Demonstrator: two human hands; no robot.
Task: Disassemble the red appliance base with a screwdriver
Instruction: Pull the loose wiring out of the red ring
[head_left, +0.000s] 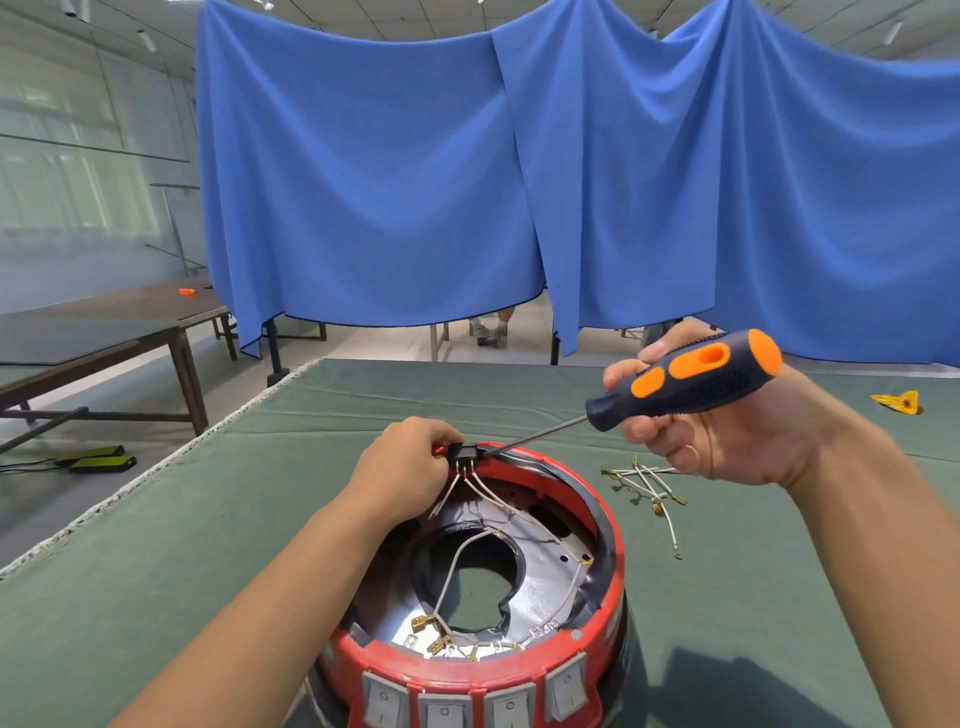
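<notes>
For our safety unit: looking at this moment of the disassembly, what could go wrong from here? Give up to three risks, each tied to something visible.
1. The screwdriver tip sits at the small black connector that the left hand pinches; a slip could jab those fingers.
2. Levering there may tear the thin white wires running from the connector into the red base.
3. The loose wire bundle lying on the green table cover beside the base could be knocked off or lost.
</notes>
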